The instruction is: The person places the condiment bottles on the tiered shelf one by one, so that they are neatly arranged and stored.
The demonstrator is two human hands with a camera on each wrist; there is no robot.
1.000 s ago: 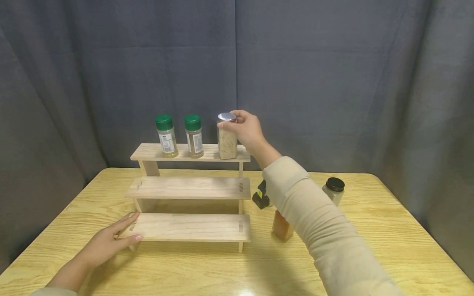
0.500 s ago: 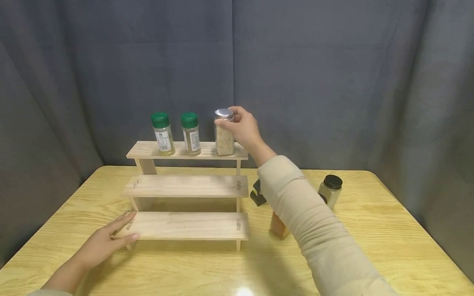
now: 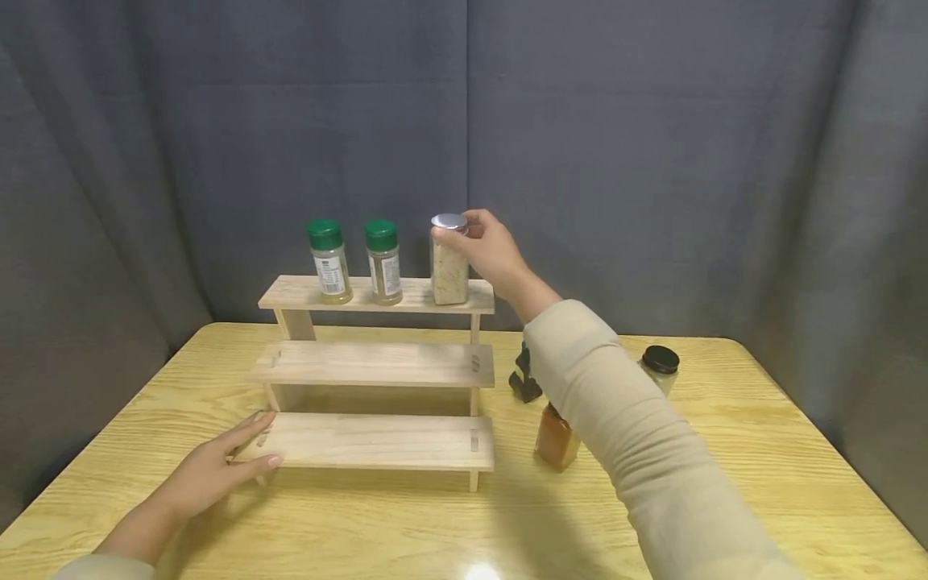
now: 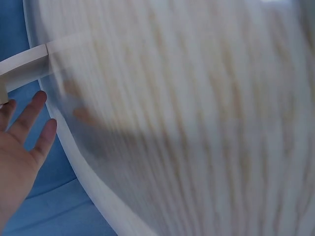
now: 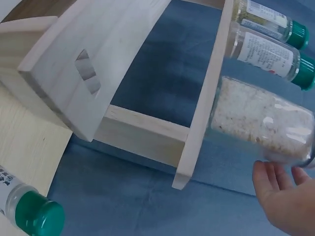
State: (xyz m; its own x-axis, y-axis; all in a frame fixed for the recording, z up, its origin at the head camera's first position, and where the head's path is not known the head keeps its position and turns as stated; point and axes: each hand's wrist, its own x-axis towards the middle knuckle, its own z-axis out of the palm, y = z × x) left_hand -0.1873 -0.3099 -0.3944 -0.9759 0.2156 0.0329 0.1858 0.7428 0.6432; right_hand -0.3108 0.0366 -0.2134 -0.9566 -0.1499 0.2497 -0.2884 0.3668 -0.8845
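My right hand (image 3: 495, 251) holds a clear square jar (image 3: 450, 274) with a silver lid and pale, speckled contents, gripping it near the top. It stands upright at the right end of the top shelf of a three-tier wooden rack (image 3: 377, 364). In the right wrist view, the fingers (image 5: 268, 179) bend against the jar's lid end. To its left on that shelf stand two green-capped spice jars (image 3: 330, 274) (image 3: 385, 274). My left hand (image 3: 206, 479) rests at the left end of the bottom shelf, thumb along the front edge, fingers straight toward the back.
Right of the rack stand an orange-brown jar (image 3: 557, 441), a dark-labelled bottle (image 3: 525, 385) partly behind the sleeve, and a black-lidded jar (image 3: 660, 362). The right forearm crosses above them. A green-capped jar (image 5: 37, 214) shows low in the right wrist view. Dark curtains surround the table (image 3: 406, 532).
The silver-lidded jar has slid slightly back from the top shelf's front edge, still held by my right hand. My left hand stays on the bottom shelf. The head view shifts a little.
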